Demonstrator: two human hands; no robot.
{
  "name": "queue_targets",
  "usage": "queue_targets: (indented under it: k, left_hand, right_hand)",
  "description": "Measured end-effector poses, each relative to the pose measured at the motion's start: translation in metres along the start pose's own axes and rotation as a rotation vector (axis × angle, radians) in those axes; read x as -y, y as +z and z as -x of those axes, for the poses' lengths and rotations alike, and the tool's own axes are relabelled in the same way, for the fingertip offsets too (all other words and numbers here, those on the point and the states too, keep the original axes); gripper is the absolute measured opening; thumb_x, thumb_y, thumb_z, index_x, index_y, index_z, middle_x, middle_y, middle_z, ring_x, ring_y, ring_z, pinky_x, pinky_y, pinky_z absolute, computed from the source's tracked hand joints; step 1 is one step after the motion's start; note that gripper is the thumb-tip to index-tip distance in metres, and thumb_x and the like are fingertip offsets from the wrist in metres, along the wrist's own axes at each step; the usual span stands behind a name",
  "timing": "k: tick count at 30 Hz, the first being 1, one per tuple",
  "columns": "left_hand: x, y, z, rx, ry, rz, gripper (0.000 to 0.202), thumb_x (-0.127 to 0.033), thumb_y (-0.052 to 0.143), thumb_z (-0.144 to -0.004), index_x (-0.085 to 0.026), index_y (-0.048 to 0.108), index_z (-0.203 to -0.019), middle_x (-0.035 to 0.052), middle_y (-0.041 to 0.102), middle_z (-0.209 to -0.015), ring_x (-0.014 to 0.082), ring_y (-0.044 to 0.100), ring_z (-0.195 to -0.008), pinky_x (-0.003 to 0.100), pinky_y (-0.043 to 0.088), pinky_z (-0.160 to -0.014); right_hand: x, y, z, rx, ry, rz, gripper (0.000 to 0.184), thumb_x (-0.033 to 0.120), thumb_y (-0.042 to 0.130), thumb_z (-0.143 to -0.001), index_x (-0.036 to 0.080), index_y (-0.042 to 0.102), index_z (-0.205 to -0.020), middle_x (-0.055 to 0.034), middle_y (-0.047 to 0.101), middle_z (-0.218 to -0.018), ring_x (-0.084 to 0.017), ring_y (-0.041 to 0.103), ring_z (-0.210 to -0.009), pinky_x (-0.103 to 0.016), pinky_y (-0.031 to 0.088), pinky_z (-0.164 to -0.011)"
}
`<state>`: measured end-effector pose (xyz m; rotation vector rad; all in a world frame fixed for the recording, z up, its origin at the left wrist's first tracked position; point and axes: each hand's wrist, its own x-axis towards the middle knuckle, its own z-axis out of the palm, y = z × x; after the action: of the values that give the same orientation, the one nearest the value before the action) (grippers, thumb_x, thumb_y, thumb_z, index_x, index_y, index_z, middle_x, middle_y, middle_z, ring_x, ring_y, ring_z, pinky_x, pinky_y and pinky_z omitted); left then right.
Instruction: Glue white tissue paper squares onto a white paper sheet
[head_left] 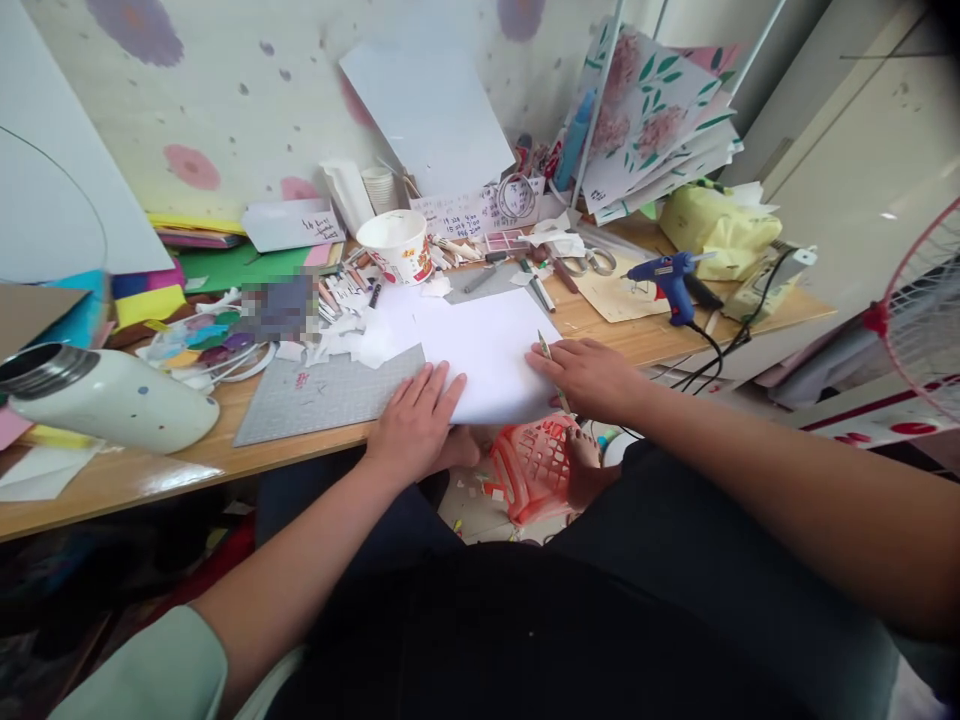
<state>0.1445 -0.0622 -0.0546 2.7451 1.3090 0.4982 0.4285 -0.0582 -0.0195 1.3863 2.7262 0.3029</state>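
Two hands work at a white paper (491,350) that lies at the front of the wooden surface (630,338), partly over a grey cutting mat (315,395). The mat's right side is covered by the paper, and whether that paper is a single sheet or several cannot be told. A block of blurred squares (279,307) masks something left of the markers (349,290). The fan (926,300) is cut off at the right border, and the mouth of the pale bottle (127,395) runs to the left one. Below, thighs and feet hide parts of a red basket (540,460).

The left hand (416,415) lies palm down, its fingers extended and slightly parted, the tips on the paper's left edge. The right hand (589,378) is at the paper's right edge, fingers bent and close together around a slim pointed tool (544,346). The middle of that tool is hidden by the fingers; whether it is a pencil or a pen is unclear. The two hands are apart, with the paper between them.
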Motion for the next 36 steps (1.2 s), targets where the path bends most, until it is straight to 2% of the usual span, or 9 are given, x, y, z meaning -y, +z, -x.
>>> queue_targets:
  k: [6,9,12,16,21,24,29,32,36]
  left_hand:
    - [-0.001,-0.01,0.002,-0.016,-0.089,0.311,0.064,-0.01,0.065,-0.072,-0.02,0.05,-0.134,0.0103,0.036,-0.148,0.0291,0.024,-0.14,0.046,0.012,-0.115]
    - [0.004,-0.02,0.007,-0.065,-0.186,0.507,0.068,-0.028,0.078,-0.063,-0.025,0.055,-0.127,0.0077,0.047,-0.142,0.0294,0.035,-0.134,0.044,0.022,-0.114]
    - [0.011,-0.032,0.011,-0.182,-0.414,0.712,0.056,-0.046,0.052,-0.086,-0.02,0.041,-0.133,0.0165,0.048,-0.138,0.0287,0.053,-0.12,0.047,0.043,-0.099]
    - [0.015,-0.051,0.001,-0.119,-0.611,1.035,0.052,-0.051,0.032,-0.093,-0.016,0.037,-0.131,0.0158,0.069,-0.099,0.0257,0.07,-0.08,0.04,0.057,-0.066]
    - [0.011,-0.07,-0.022,-0.037,-0.699,1.467,0.07,-0.016,0.056,-0.076,-0.03,0.031,-0.139,0.0059,0.064,-0.116,0.0209,0.069,-0.085,0.031,0.054,-0.069]
    - [0.017,-0.084,-0.019,-0.06,-0.648,1.43,0.07,-0.01,0.053,-0.072,-0.031,0.037,-0.137,0.0048,0.061,-0.122,0.0214,0.069,-0.083,0.031,0.055,-0.066]
    - [0.04,-0.103,-0.002,-0.269,-0.511,1.43,0.072,-0.025,0.057,-0.083,-0.036,0.022,-0.145,0.0082,0.046,-0.141,0.0298,0.063,-0.105,0.041,0.056,-0.079]
    - [0.052,-0.105,-0.003,-0.421,-0.451,1.308,0.078,-0.028,0.057,-0.085,-0.041,0.011,-0.146,0.0046,0.023,-0.155,0.0309,0.049,-0.124,0.041,0.053,-0.088]
    - [0.057,-0.099,-0.011,-0.541,-0.4,1.13,0.079,-0.031,0.056,-0.086,-0.041,0.005,-0.146,-0.0009,0.003,-0.158,0.0271,0.022,-0.14,0.039,0.043,-0.101]
  right_hand:
    - [-0.007,0.0,0.003,-0.047,-0.043,0.003,0.056,0.018,0.057,-0.082,0.009,0.042,-0.135,-0.0173,0.053,-0.13,-0.031,0.05,-0.114,-0.043,0.04,-0.093]
    - [-0.008,-0.005,0.011,-0.053,-0.045,-0.065,0.051,0.009,0.052,-0.081,0.012,0.048,-0.131,-0.0143,0.063,-0.113,-0.027,0.057,-0.104,-0.039,0.045,-0.088]
    - [-0.003,-0.011,0.021,-0.077,0.001,-0.182,0.047,0.014,0.056,-0.08,0.015,0.053,-0.126,-0.0115,0.067,-0.102,-0.025,0.061,-0.093,-0.035,0.051,-0.079]
    - [0.017,-0.016,0.028,-0.244,0.005,-0.23,0.05,0.017,0.056,-0.081,0.017,0.05,-0.13,-0.0128,0.067,-0.111,-0.025,0.063,-0.095,-0.036,0.054,-0.079]
    - [0.033,-0.028,0.022,-0.333,-0.159,-0.208,0.058,0.019,0.058,-0.078,0.025,0.046,-0.135,-0.006,0.061,-0.127,-0.027,0.063,-0.106,-0.042,0.054,-0.088]
    - [0.017,-0.032,0.011,-0.37,-0.1,-0.313,0.074,0.041,0.069,-0.072,0.027,0.041,-0.139,-0.0081,0.056,-0.133,-0.033,0.057,-0.115,-0.047,0.052,-0.092]
    - [-0.016,-0.035,-0.03,-0.425,0.388,-0.889,0.067,0.049,0.062,-0.077,0.02,0.045,-0.134,-0.0172,0.056,-0.13,-0.033,0.061,-0.109,-0.048,0.051,-0.088]
    - [-0.008,-0.045,-0.057,-0.229,0.408,-1.373,0.058,0.053,0.059,-0.078,0.016,0.054,-0.122,-0.0151,0.065,-0.111,-0.024,0.067,-0.083,-0.04,0.054,-0.075]
    - [0.014,-0.055,-0.078,-0.216,0.455,-1.581,0.04,0.052,0.064,-0.074,0.014,0.065,-0.086,-0.0051,0.066,-0.079,-0.017,0.06,-0.07,-0.028,0.049,-0.062]
